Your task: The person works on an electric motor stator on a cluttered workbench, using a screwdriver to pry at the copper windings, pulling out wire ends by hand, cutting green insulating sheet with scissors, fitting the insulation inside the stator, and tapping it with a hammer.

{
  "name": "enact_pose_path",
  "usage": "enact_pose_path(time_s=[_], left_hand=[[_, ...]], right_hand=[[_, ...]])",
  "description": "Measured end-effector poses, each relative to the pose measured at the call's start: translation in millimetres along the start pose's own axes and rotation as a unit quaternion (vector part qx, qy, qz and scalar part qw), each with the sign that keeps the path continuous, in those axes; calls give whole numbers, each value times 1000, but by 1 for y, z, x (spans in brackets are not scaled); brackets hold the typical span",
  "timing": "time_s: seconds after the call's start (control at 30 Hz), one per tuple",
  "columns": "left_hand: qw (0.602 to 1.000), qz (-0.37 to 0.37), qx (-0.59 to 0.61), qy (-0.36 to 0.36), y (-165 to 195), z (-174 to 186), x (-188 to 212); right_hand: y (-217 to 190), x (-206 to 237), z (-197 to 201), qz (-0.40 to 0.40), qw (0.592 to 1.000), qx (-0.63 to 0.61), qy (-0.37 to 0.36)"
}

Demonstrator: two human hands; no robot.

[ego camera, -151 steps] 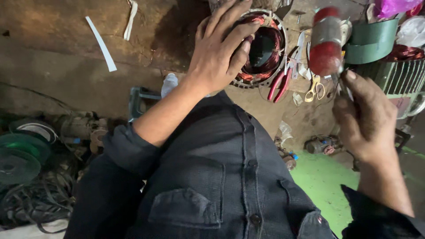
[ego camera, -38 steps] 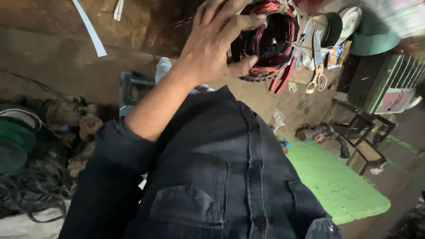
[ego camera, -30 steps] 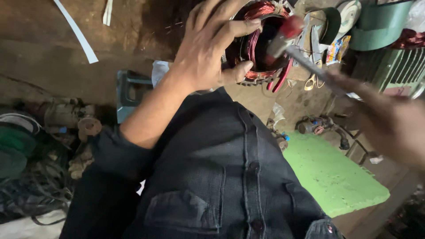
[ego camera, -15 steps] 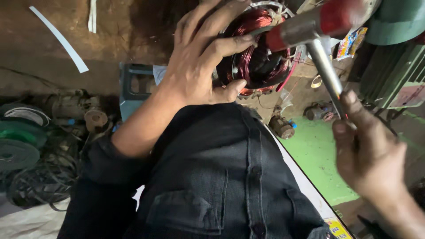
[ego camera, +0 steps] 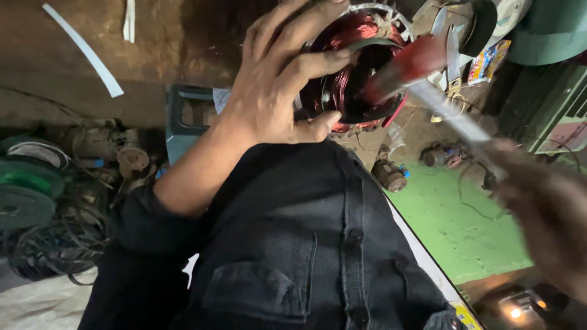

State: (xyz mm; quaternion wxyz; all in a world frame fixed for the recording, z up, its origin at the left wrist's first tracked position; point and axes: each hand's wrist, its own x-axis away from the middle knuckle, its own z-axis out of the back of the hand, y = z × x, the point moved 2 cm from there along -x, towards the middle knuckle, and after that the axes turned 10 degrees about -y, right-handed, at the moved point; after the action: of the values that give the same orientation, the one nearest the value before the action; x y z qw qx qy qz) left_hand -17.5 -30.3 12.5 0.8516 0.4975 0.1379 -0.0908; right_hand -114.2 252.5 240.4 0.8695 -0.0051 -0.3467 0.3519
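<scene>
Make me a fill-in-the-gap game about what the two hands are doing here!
1. The left hand grips a round motor coil wound with shiny ____ coloured wire.
2. The right hand holds a hammer whose head is coloured ____.
3. The hammer's head is at the ____ of the coil.
4. On the floor at the right lies a flat ____ coloured board.

Missing words: copper-red; red; opening; green
</scene>
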Motion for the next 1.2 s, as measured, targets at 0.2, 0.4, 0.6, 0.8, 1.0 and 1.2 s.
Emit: enact_pose_path(time_s=[0.2,0.4,0.6,0.8,1.0,1.2], left_hand=[[999,14,-29,-13,-2,-3,6],[999,8,-36,2,0,-2,6],[998,14,-57,18,4,1,6],[997,11,-73,31,-1,-4,10],[991,22,-127,23,1,-4,11],[987,55,-150,9,30,7,14]], right_hand=[[-6,8,7,15,999,29,20],[4,19,6,39,996,59,54],[-4,9,12,44,989,138,27],[-22,11,26,142,973,148,109],[16,17,6,25,948,308,73],[124,39,-36,47,951,-66,299]])
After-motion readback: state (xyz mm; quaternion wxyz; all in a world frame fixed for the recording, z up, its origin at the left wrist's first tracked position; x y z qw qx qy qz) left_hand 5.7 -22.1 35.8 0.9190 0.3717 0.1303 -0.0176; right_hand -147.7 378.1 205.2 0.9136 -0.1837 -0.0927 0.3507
